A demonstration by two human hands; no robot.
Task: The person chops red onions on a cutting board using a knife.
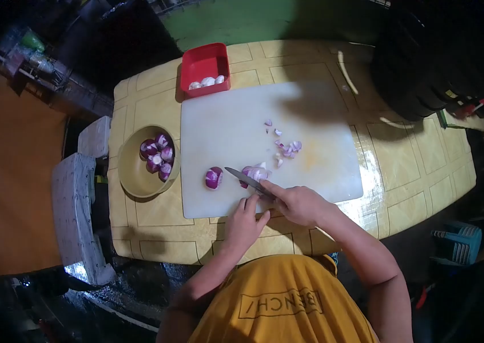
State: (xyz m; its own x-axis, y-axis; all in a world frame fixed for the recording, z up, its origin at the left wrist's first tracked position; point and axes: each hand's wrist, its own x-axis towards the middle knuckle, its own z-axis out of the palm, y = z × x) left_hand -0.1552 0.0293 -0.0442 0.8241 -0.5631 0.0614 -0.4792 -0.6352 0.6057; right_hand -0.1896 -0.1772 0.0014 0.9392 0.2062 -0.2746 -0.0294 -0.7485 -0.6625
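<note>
In the head view my right hand [299, 204] is closed round a knife [242, 177], its index finger stretched along the top of the blade. The blade points to the far left and lies against a partly cut red onion [256, 172] on the white cutting board [224, 131]. My left hand [244, 224] rests at the board's near edge, thumb and fingers apart, fingertips close to the knife. Whether they touch anything there is hard to see. Another peeled red onion piece [214, 178] sits left of the blade. Chopped onion bits [289, 150] lie scattered beyond it.
Left of the board stands a bowl [130, 171] holding several red onions [155, 157]. A red container [204, 60] with white bulbs touches the board's far left corner. The table [413, 188] has a yellow patterned cover. A large dark object [419, 63] stands at the far right.
</note>
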